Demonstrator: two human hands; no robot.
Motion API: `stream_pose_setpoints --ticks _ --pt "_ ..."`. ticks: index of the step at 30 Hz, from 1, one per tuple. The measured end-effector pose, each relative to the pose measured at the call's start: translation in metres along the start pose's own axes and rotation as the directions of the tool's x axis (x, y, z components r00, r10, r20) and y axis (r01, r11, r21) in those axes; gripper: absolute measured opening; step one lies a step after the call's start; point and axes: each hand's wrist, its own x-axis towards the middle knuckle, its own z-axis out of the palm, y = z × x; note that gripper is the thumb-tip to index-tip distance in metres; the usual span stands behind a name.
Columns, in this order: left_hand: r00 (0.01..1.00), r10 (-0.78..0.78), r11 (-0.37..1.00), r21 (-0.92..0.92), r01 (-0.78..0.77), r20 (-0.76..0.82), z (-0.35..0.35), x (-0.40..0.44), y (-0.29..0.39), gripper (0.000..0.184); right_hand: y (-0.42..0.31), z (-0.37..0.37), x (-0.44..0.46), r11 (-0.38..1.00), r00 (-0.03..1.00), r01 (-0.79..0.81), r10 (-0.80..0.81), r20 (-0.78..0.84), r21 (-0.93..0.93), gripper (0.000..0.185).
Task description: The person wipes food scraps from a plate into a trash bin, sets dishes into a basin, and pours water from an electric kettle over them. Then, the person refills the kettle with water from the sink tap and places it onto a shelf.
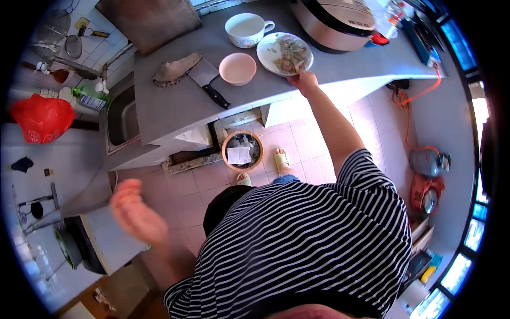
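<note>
My right hand (304,83) grips the near rim of a white plate (269,51), thumb over the edge and the other fingers mostly hidden. A heap of greenish-brown food scraps (292,53) lies on the plate. My left hand (137,211) is raised at the left, away from the counter and smeared by motion, so its fingers are unclear. A pink bowl (237,69) and a white cup with a handle (246,30) stand beside the plate. Left of the bowl lies a cleaver (210,84) with a black handle, touching or close to a piece of meat (177,69).
A rice cooker (333,24) stands on the grey counter (159,117) at the back right. The sink (123,114) is on the left, near a red plastic bag (42,118). A waste bin (242,150) sits on the floor by my feet. An orange hose (408,114) hangs at right.
</note>
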Motion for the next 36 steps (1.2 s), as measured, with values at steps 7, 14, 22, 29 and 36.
stream_pose_setpoints --ticks 7,14,22,29,36 --pt "0.682 -0.729 0.661 -0.325 0.676 -0.065 0.068 -0.07 -0.057 0.024 -0.031 -0.029 -0.014 0.983 1.0 0.015 -0.013 0.015 -0.181 0.028" --pt "0.337 -0.883 0.192 -0.404 0.894 0.327 0.153 -0.064 -0.093 0.034 -0.074 -0.067 -0.093 0.94 0.908 0.074 0.074 0.411 -0.332 0.031" --pt "0.482 -0.777 0.011 -0.757 0.654 0.405 0.127 -0.078 -0.083 0.037 -0.056 0.035 -0.171 0.841 0.647 0.251 0.222 0.729 -0.479 0.034" --pt "0.443 -0.894 0.309 -0.627 0.716 0.066 0.039 -0.114 -0.054 0.042 0.002 0.079 -0.202 0.755 0.443 0.316 0.419 0.793 -0.575 0.029" --pt "0.554 -0.781 0.134 -0.789 0.6 0.289 0.0 -0.167 -0.052 0.042 0.048 0.073 -0.22 0.599 0.439 0.456 0.493 0.751 -0.659 0.028"
